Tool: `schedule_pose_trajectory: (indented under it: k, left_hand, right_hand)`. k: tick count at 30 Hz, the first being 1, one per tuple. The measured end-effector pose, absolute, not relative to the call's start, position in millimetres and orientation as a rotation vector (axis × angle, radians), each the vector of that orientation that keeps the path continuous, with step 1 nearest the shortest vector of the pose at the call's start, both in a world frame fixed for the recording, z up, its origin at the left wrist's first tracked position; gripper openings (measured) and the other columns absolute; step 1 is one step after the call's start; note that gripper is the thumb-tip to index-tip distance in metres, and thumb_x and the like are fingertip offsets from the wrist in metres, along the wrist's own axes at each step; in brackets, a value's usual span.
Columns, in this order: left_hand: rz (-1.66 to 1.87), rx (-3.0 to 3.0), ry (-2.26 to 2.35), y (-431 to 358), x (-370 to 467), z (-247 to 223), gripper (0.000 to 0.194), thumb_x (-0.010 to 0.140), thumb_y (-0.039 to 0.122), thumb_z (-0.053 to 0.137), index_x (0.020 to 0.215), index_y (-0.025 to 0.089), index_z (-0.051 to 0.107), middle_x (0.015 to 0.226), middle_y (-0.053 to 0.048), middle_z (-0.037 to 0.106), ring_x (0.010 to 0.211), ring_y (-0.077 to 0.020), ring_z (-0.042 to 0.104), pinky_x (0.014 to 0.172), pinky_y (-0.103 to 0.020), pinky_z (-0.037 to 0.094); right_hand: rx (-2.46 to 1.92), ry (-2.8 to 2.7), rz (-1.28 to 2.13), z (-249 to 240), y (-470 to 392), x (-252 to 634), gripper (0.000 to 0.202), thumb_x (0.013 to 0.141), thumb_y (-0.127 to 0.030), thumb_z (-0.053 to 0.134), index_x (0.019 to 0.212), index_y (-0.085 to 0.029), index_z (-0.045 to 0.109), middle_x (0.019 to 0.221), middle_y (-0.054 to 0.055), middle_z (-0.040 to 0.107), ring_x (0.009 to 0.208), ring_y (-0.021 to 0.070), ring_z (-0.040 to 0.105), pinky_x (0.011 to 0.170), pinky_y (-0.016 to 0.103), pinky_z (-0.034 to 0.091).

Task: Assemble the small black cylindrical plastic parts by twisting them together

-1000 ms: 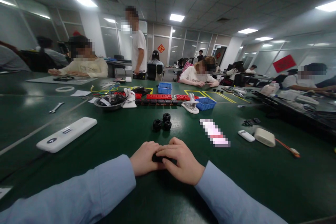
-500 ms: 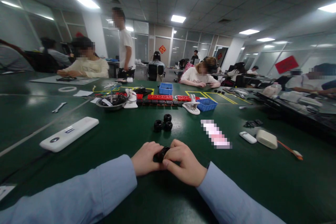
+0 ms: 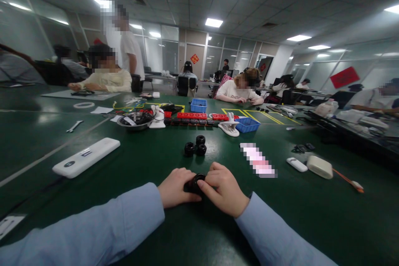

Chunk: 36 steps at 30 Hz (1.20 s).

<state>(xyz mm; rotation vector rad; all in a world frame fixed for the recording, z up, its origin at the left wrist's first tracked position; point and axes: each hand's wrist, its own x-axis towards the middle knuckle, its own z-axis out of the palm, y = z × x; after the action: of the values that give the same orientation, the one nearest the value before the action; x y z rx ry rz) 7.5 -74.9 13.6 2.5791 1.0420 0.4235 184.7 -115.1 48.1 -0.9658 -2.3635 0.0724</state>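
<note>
Black part (image 3: 195, 180) sits between both hands, on the near side of three black wheels (image 3: 201, 148) on the tabletop (image 3: 143, 158). Left hand (image 3: 177, 187) has fingers curled over one side, thumb below. Right hand (image 3: 224, 187) pinches its rounded edge, thumb against it. Fingers cover much of it, so misalignment could go unnoticed. If the right pinch slides off that curve, part could pop loose and hit the wheels.
</note>
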Motion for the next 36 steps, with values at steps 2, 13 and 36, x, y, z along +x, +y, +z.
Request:
schedule_pose_trajectory:
  k: [2, 13, 36]
  left_hand:
    - [0.422, 2.575, 1.048, -75.0, 7.8, 14.1, 0.039, 0.067, 0.053, 0.065, 0.083, 0.018, 0.060, 0.081, -0.001, 0.060, 0.077, -0.0202, 0.052, 0.068, -0.030, 0.036]
    - [0.415, 2.568, 1.053, -77.5, 6.9, 14.5, 0.040, 0.068, 0.053, 0.065, 0.087, 0.018, 0.060, 0.082, -0.002, 0.060, 0.079, -0.0205, 0.052, 0.071, -0.032, 0.037]
    - [1.108, 2.514, 0.943, -109.8, -2.1, 59.3, 0.052, 0.068, 0.060, 0.050, 0.101, 0.019, 0.052, 0.099, -0.009, 0.054, 0.095, -0.0268, 0.047, 0.085, -0.043, 0.039]
  right_hand:
    - [-1.036, -2.370, 0.040, 48.4, -113.2, 186.2, 0.042, 0.090, -0.025, 0.041, 0.049, -0.017, 0.048, 0.050, 0.000, 0.051, 0.056, 0.0127, 0.039, 0.060, 0.028, 0.033]
    - [-1.340, -2.306, 0.061, 49.4, -106.5, 190.0, 0.024, 0.089, -0.033, 0.045, 0.074, -0.017, 0.054, 0.074, 0.004, 0.056, 0.075, 0.0176, 0.046, 0.068, 0.030, 0.036]
    - [-1.193, -2.338, 0.198, 49.6, -111.9, 184.3, 0.018, 0.077, -0.031, 0.063, 0.088, -0.017, 0.059, 0.086, 0.005, 0.057, 0.084, 0.0200, 0.049, 0.075, 0.035, 0.042]
